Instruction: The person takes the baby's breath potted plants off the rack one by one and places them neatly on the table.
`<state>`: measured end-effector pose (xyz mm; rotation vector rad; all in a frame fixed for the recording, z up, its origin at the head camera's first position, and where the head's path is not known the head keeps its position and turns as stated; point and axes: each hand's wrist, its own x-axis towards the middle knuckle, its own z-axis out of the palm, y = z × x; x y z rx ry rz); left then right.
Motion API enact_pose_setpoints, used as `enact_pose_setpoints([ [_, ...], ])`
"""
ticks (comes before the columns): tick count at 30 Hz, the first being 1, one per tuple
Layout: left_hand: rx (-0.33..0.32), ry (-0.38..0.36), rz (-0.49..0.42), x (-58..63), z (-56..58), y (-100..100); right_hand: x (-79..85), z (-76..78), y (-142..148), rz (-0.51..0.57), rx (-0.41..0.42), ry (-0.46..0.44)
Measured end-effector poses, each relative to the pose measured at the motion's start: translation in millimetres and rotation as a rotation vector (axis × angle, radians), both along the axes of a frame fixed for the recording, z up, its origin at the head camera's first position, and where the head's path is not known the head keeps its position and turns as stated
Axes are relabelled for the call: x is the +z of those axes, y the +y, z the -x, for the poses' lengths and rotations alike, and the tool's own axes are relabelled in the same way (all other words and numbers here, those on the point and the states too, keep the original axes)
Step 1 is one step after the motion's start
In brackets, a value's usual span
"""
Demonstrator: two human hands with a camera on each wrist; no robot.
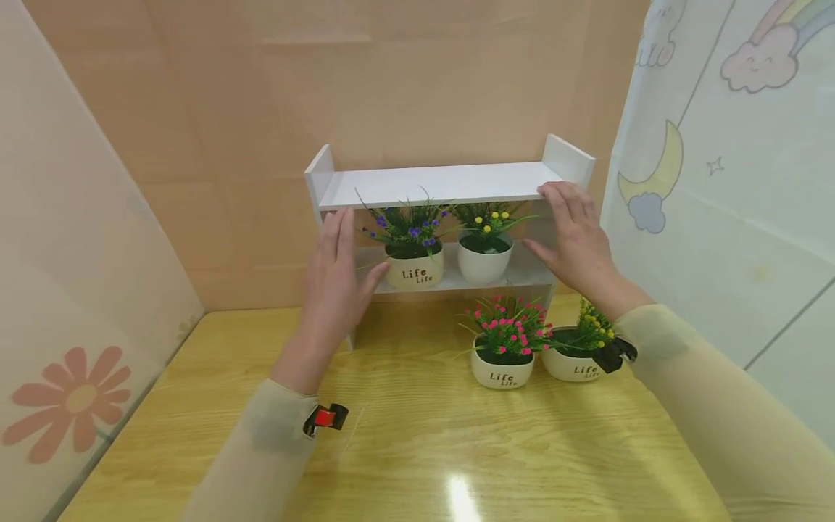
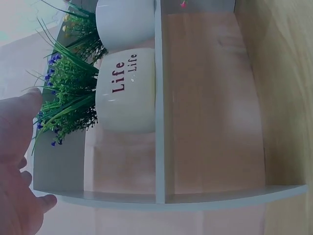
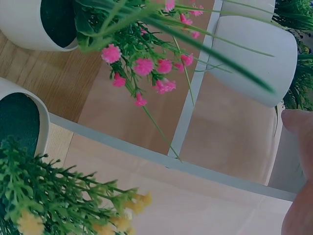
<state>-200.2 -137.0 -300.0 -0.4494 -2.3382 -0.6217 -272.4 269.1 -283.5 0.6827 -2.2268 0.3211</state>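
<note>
A white two-tier shelf (image 1: 430,185) stands against the back wall. On its middle board sit a "Life" pot of purple flowers (image 1: 414,272) and, to the right, a plain white pot of yellow flowers (image 1: 484,264). My left hand (image 1: 334,279) is raised at the shelf's left front corner, fingers extended and thumb spread toward the purple-flower pot. At the right end, my right hand (image 1: 575,235) has its fingertips at the top board's front edge, thumb apart below. Neither hand holds a pot. The left wrist view shows my left hand (image 2: 19,147) beside the shelf's upper part.
On the wooden table (image 1: 404,435), in front of the shelf's right side, stand a pot of pink flowers (image 1: 502,370) and another pot of yellow flowers (image 1: 570,365), partly behind my right wrist. Printed cloth panels (image 1: 724,181) flank the table on both sides.
</note>
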Motion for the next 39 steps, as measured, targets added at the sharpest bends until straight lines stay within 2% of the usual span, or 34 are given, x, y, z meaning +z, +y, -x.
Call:
enact_pose_setpoints([
  [8,-0.027,-0.076,-0.093,-18.1,-15.1,-1,-2.3,2.2,0,-0.001,0.006,0.013],
  [14,-0.019,-0.108,-0.108,-29.3,-25.7,-4,-1.0,2.2,0,0.002,0.015,0.011],
  [18,-0.026,-0.12,-0.104,-36.3,-27.9,-4,-0.9,3.6,0,0.0,0.014,0.014],
  [21,-0.033,-0.147,-0.115,-41.5,-25.3,-3,-1.4,4.0,0,0.006,0.015,0.008],
  [26,-0.041,-0.231,-0.153,-46.2,-17.6,0,-2.4,4.1,-2,0.017,0.013,-0.005],
  [39,-0.106,-0.37,-0.334,-48.1,20.3,16,-4.5,4.2,-3,0.019,-0.003,-0.002],
])
